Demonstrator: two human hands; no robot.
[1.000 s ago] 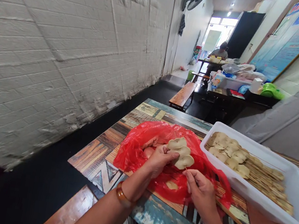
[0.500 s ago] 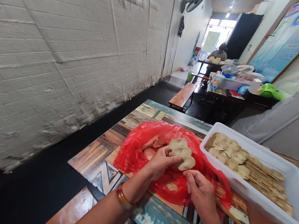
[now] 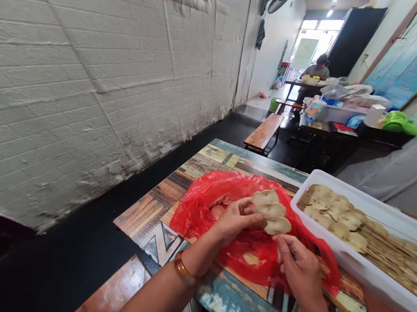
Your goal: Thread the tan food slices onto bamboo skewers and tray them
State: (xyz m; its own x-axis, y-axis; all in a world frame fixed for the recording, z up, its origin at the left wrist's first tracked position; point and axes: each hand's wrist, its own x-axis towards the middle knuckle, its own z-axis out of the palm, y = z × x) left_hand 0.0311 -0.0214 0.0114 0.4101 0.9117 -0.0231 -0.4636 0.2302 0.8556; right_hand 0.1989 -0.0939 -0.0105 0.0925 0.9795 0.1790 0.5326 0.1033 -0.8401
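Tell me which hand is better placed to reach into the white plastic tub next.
The right hand, probably: it is nearer the white plastic tub, while the left hand is farther off, holding the pale flat slices over the red plastic bag.

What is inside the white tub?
The white tub holds pale flat pieces and thin sticks, piled and overlapping. Whatever lies beneath the top ones is covered.

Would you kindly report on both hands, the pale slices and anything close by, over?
Left hand pinching pale slices above red bag. Right hand, pinched shut, at slices' lower edge. White tub close beside bag, on the right.
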